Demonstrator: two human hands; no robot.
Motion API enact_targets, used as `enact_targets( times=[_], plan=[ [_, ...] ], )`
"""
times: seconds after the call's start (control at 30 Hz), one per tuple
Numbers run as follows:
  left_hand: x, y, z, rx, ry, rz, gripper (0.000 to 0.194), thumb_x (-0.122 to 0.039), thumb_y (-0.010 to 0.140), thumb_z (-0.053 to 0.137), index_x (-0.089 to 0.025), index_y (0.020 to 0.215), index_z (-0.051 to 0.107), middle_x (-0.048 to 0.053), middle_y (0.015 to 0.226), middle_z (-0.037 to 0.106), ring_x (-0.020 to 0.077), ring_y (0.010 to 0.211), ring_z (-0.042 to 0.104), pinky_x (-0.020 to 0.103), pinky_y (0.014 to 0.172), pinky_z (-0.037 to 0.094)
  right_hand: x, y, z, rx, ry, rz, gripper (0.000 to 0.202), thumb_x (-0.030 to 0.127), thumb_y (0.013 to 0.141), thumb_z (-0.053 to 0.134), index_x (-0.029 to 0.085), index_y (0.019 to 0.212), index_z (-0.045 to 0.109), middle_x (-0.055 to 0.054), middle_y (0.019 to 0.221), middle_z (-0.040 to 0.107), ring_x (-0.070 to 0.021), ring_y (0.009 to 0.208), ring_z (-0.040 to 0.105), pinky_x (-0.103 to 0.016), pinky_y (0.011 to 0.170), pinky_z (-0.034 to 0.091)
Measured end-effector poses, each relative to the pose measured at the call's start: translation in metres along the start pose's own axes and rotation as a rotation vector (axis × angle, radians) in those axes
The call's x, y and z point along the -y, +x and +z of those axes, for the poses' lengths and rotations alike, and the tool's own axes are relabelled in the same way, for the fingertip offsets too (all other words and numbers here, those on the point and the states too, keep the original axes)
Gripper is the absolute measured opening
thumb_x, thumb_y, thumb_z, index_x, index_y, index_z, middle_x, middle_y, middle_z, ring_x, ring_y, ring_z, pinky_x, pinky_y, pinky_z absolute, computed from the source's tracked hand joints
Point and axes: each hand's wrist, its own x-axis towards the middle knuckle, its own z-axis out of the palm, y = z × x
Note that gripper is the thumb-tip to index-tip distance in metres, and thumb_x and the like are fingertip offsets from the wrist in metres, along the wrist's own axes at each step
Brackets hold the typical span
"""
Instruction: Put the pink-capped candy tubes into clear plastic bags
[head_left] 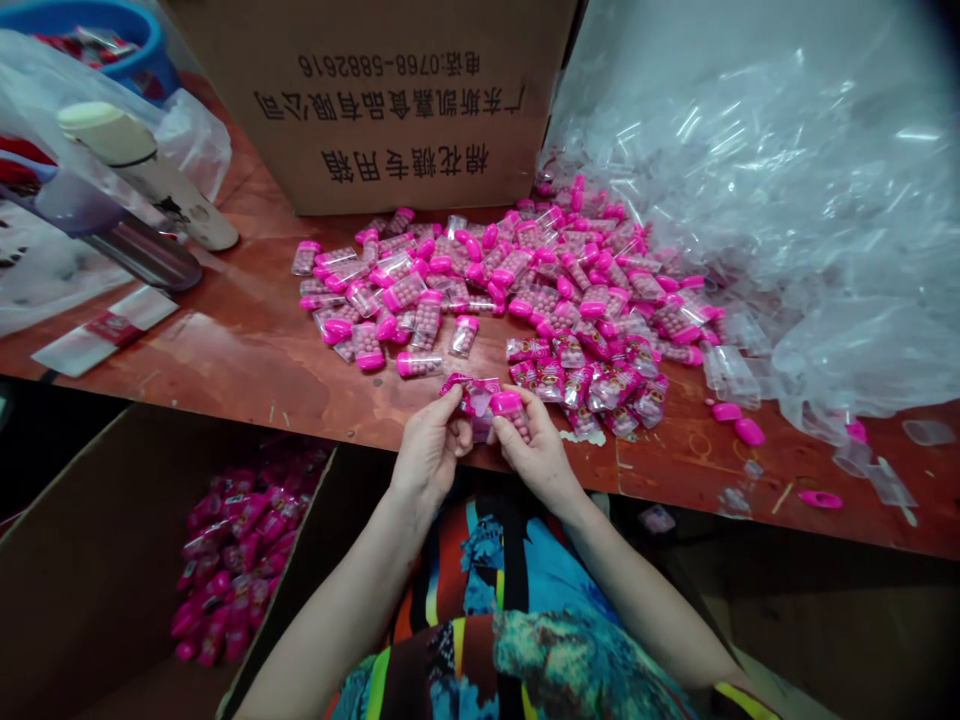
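Note:
My left hand [431, 445] pinches a printed pink plastic wrapper [480, 397] at the table's front edge. In my right hand [541, 460] is a small clear candy bottle [508, 405] with a bright pink cap and pale pink balls inside. The bottle lies right up against the wrapper; whether it is partly inside cannot be made out. Just beyond my hands spreads a pile of similar candy bottles [405, 290]. To the right of my fingers sits a heap of folded pink wrappers [600, 385].
A cardboard box [405, 120] stands behind the pile. Clear plastic bags with empty bottles [731, 372] fill the right, near loose pink caps [748, 431]. Two drink flasks [150, 170] lean at left. Below, an open carton [90, 540] contains wrapped pink packs [236, 550].

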Motion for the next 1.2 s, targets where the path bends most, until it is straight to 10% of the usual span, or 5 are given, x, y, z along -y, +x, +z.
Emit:
enact_targets(
  times=[0.63, 0.93, 1.2],
  plan=[
    [0.006, -0.002, 0.003, 0.015, 0.052, 0.043, 0.036, -0.043, 0.075, 0.078, -0.016, 0.067, 0.056, -0.003, 0.041, 0.053, 0.0061, 0.034, 0.04, 0.018, 0.038, 0.025, 0.0, -0.005, -0.002, -0.054, -0.17, -0.108, 0.052, 0.031, 0.089, 0.063, 0.022, 0.138, 0.044, 0.002, 0.078, 0.061, -0.013, 0.063, 0.057, -0.028, 0.061, 0.05],
    [0.004, -0.009, 0.007, 0.276, 0.118, -0.059, 0.043, -0.051, 0.085, 0.067, -0.014, 0.065, 0.059, 0.001, 0.043, 0.055, 0.0087, 0.039, 0.046, 0.021, 0.043, 0.027, 0.01, -0.004, -0.009, 0.215, 0.268, 0.197, 0.075, 0.05, 0.09, 0.064, 0.021, 0.15, 0.028, 0.008, 0.06, 0.054, -0.005, 0.039, 0.03, -0.017, 0.038, 0.018],
    [0.008, -0.01, 0.011, 0.246, 0.121, -0.114, 0.038, -0.046, 0.078, 0.078, -0.014, 0.067, 0.059, -0.005, 0.04, 0.045, 0.0052, 0.037, 0.037, 0.02, 0.042, 0.022, 0.007, -0.004, -0.017, 0.249, 0.077, 0.036, 0.078, 0.044, 0.09, 0.067, 0.024, 0.154, 0.027, 0.002, 0.078, 0.059, -0.0136, 0.066, 0.056, -0.025, 0.059, 0.045]
  ],
)
